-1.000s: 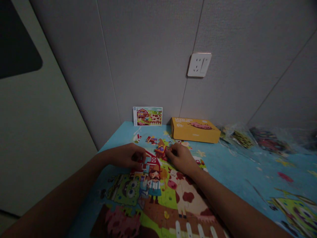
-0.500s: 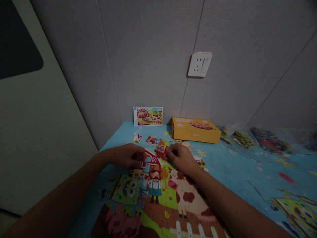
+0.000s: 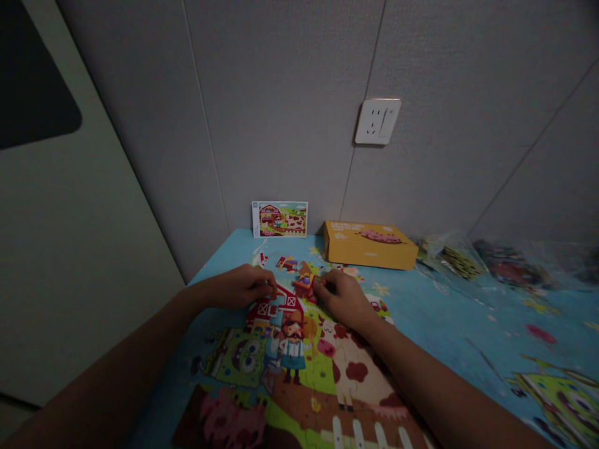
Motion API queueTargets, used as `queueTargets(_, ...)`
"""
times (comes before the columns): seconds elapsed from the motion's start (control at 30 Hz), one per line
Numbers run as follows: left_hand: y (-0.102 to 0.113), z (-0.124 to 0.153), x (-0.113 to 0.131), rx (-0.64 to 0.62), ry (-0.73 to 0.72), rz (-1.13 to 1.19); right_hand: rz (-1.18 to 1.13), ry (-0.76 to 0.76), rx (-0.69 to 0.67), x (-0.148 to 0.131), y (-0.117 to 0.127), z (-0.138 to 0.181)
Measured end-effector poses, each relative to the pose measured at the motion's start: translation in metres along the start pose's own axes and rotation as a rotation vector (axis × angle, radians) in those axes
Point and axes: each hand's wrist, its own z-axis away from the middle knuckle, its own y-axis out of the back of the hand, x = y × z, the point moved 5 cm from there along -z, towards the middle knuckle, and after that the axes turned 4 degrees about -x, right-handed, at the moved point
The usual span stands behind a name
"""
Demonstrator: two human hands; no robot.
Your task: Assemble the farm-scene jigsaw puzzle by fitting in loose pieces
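A partly joined farm jigsaw puzzle lies before me, showing a farmer, a cow, a pink pig and a red barn. My right hand pinches a red and purple puzzle piece by its right side, just beyond the barn. At the barn's upper left edge is my left hand, its fingers curled together; whether anything is between the fingertips is hidden. Below those fingers, the barn's left part with a white-crossed window sits against the blue door section.
Loose puzzle pieces lie beyond the hands, another beside my right wrist. A picture card leans on the wall near a yellow box. Clear bags of pieces rest on the right of the blue patterned table cover.
My left hand has lifted up and back off the barn's left part, uncovering its window and the door. My right hand still holds the red and purple puzzle piece in the same spot.
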Motion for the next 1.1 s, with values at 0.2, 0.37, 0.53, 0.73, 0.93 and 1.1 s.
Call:
queueTargets(0.2,-0.005,0.002,0.0,-0.07,-0.033,0.048,0.004,-0.005,-0.017,-0.001,0.0,-0.001)
queueTargets(0.37,-0.007,0.001,0.005,-0.103,-0.049,0.076,0.016,-0.016,-0.014,-0.002,0.001,-0.001)
queueTargets(0.53,-0.006,0.001,0.005,-0.096,-0.042,0.051,0.005,-0.006,-0.01,-0.002,0.002,-0.001)
queueTargets(0.73,-0.001,-0.001,-0.002,0.008,-0.007,-0.035,-0.003,-0.008,-0.008,-0.002,0.002,0.0)
queueTargets(0.93,0.01,-0.002,-0.005,0.187,0.096,-0.051,0.001,-0.01,-0.003,-0.001,0.002,0.0)
queueTargets(1.1,0.002,-0.002,0.001,0.077,0.01,0.052,-0.005,-0.006,-0.006,-0.001,0.001,0.0)
